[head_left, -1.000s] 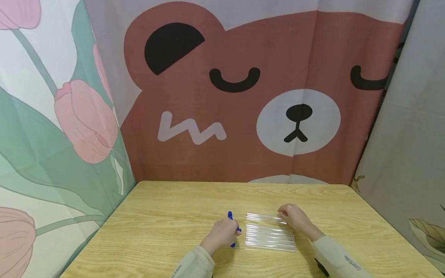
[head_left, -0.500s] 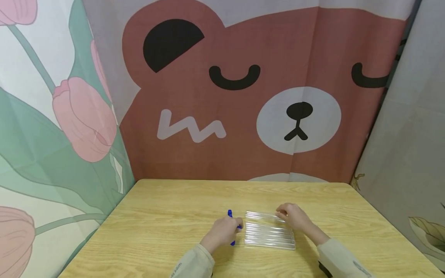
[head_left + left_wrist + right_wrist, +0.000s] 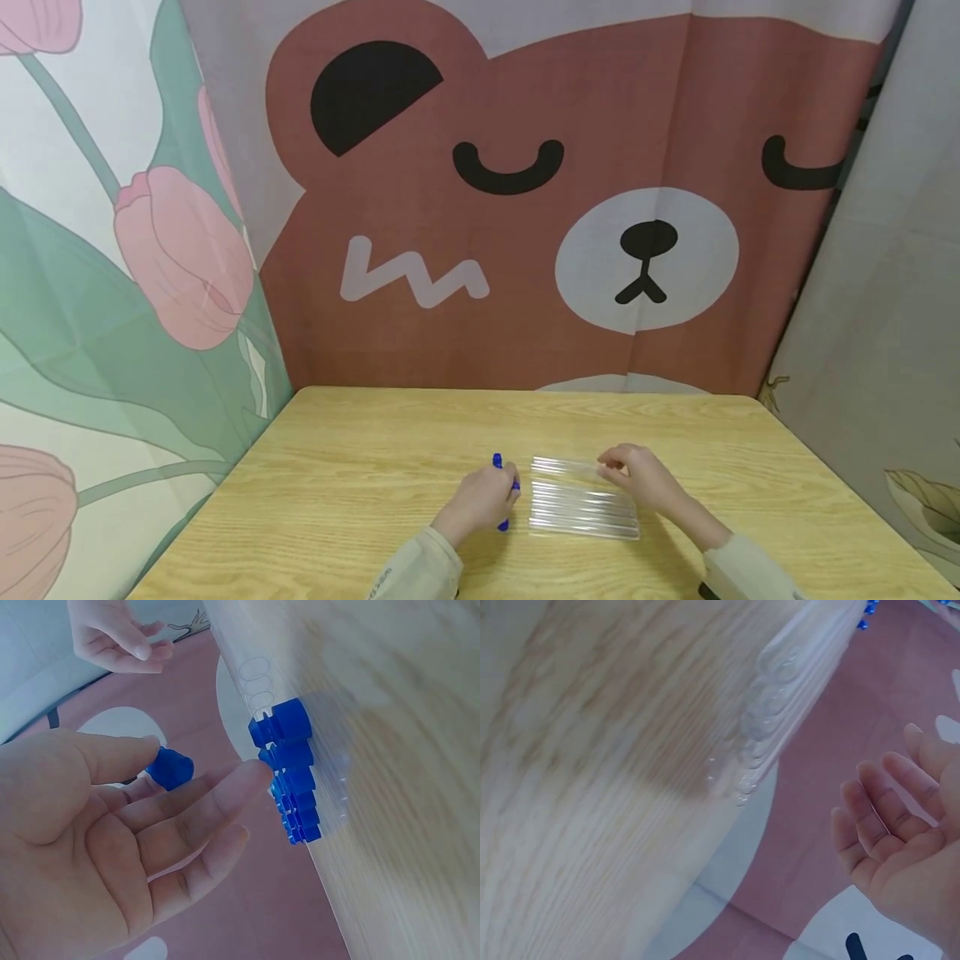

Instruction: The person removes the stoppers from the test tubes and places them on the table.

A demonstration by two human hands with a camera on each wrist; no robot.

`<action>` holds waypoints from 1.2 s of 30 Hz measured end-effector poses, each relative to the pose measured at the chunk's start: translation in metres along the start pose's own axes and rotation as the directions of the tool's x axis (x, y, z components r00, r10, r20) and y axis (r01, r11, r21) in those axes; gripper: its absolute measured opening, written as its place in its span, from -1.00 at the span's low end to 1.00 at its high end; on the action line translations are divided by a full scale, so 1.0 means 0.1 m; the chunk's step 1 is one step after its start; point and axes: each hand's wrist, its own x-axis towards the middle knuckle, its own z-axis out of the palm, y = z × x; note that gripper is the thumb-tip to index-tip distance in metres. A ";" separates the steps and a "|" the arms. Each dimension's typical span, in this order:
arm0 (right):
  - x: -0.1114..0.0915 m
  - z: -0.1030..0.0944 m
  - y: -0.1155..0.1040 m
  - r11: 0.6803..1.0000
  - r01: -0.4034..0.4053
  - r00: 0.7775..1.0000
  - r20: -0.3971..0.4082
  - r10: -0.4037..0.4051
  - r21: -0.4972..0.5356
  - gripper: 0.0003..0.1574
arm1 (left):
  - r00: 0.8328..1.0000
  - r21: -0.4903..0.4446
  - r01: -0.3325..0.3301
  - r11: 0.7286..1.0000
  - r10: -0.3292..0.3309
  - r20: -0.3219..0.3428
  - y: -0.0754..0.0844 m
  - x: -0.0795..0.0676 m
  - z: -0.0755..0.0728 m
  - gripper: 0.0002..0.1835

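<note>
My left hand (image 3: 483, 496) pinches a small blue stopper (image 3: 171, 769) between thumb and index finger. Its other fingers extend toward a row of blue stoppers (image 3: 292, 780), which lies on the table beneath the hand in the head view. Right of them, several clear tubes (image 3: 583, 508) lie side by side, with a small gap between the far ones and the rest. My right hand (image 3: 641, 477) hovers around the right ends of the far tubes. In the right wrist view its fingers (image 3: 870, 799) are loosely bent, with nothing between them.
The wood-grain table (image 3: 360, 467) reaches back to a curtain (image 3: 420, 350) with a bear print. A tulip-patterned curtain (image 3: 90, 333) hangs along the left side and a pale curtain (image 3: 885, 292) along the right.
My left fingertips and the pinched stopper have shifted slightly toward the far side. The right forearm has swung a little to the right, its hand staying by the tube ends.
</note>
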 end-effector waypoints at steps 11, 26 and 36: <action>-0.12 -0.13 -0.21 0.999 0.031 0.999 -0.015 -0.031 0.034 -0.80 | 0.999 -0.009 0.012 1.000 -0.013 -0.053 -0.03 0.02 0.01 -0.89; -0.22 -0.17 -0.34 0.996 0.085 0.996 -0.026 -0.084 0.033 -0.79 | 0.998 0.000 0.015 1.000 -0.015 -0.063 -0.04 0.04 0.01 -0.91; -0.25 -0.17 -0.35 0.994 0.106 0.994 -0.018 -0.105 0.042 -0.81 | 0.989 -0.012 0.024 1.000 -0.026 -0.147 -0.13 0.15 -0.04 -0.92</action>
